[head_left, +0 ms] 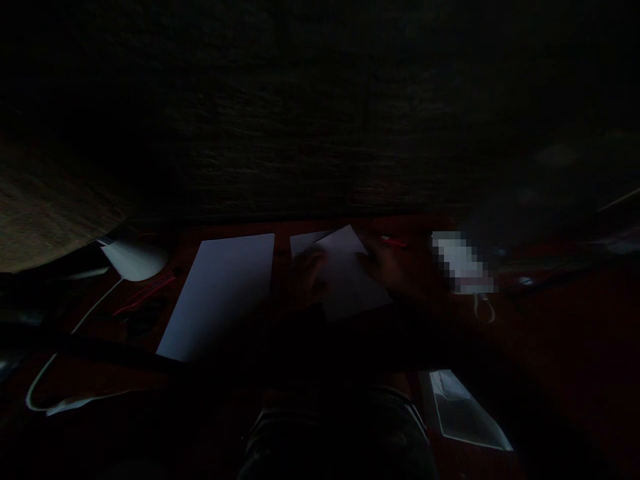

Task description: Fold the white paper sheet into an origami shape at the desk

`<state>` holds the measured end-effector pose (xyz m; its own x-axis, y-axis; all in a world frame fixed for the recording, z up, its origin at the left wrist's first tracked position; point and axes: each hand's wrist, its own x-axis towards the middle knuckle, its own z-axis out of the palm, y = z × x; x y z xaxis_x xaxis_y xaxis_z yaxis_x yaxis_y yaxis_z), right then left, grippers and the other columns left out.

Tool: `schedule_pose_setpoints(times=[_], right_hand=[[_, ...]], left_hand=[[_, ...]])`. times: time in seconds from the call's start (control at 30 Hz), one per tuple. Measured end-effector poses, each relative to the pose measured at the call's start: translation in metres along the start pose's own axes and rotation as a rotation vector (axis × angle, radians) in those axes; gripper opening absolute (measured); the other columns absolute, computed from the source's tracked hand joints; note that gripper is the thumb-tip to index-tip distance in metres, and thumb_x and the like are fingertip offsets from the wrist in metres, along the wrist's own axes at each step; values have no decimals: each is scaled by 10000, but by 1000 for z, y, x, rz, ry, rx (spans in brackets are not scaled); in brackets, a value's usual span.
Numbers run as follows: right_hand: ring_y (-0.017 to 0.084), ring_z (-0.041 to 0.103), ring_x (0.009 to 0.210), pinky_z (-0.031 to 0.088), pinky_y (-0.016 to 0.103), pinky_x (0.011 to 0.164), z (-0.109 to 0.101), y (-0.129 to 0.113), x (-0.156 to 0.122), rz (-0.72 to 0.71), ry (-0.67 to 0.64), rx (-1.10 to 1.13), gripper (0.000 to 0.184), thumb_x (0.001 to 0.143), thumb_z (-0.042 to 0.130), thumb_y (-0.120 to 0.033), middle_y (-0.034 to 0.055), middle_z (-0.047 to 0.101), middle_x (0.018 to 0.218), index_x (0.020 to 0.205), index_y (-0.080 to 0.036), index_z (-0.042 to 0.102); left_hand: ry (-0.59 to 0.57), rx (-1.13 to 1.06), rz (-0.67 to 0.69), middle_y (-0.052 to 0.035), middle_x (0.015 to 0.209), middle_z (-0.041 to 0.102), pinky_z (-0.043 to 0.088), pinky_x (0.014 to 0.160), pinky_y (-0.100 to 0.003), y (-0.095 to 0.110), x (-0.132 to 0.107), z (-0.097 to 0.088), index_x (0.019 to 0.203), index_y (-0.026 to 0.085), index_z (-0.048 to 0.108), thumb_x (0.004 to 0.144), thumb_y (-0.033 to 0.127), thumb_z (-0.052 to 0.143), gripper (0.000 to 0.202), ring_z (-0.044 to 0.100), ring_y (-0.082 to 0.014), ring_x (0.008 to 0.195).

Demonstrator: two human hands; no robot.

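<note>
Beside the left hand (pixel 310 277) lies a white sheet (pixel 217 297).

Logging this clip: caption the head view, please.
Dim head view: left hand and right hand touch a paper sheet on a red table, beside a larger sheet.

In the dim centre of the frame, the left hand (pixel 307 277) and right hand (pixel 395 267) touch opposite edges of a white paper sheet (pixel 350 277), which lies skewed over a second sheet (pixel 305 241). A larger sheet (pixel 217 297) lies to their left, and a red pen (pixel 394 241) shows just past the right hand.
</note>
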<state>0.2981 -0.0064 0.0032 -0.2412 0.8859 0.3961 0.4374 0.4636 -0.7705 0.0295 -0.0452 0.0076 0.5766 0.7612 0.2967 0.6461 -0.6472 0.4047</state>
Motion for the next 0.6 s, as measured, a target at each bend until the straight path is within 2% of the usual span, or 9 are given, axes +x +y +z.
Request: schedule_pose_setpoints(times=[0.1,0.23,0.37,0.5,0.6], right_hand=[[276,672,1282,507,505,1129,-2,0,-2,-70,-26,-49,494,891,565,-186,76,718,1390,1362,-277,685],[264,665,1286,515,515,1115,-5,-3,-2,-201,-93,-105,397,961,538,-215,63,735,1347,1286,-313,743],[282,658,1291,537,520,1081,-4,-8,-3,-319,-185,-160,288,973,590,-241,67,719,1365,1146,-317,808],[286,678,1255,559,517,1053,0,-13,-6,-343,-244,-240,282,998,581,-237,70,720,1366,1149,-313,808],[275,686,1233,578,487,1025,3,-17,-9,-344,-277,-304,264,984,607,-211,72,707,1381,1134,-294,808]], left_hand=[[16,35,-30,-153,1526,524,431,1170,-537,1,1,1,1375,218,539,965,564,623,543,500,-360,1408],[41,117,-104,-159,1434,577,463,1088,-556,4,2,-1,1275,206,598,948,668,590,566,551,-383,1309],[27,127,-91,-133,1416,588,438,1100,-561,2,3,-6,1265,227,619,951,605,600,492,554,-378,1300],[26,64,-80,-114,1316,624,456,1072,-524,-2,4,-9,1208,231,617,939,494,608,376,591,-344,1236],[84,53,-135,-131,1266,619,481,1020,-499,-4,3,-8,1186,226,578,917,545,630,420,598,-340,1189]])
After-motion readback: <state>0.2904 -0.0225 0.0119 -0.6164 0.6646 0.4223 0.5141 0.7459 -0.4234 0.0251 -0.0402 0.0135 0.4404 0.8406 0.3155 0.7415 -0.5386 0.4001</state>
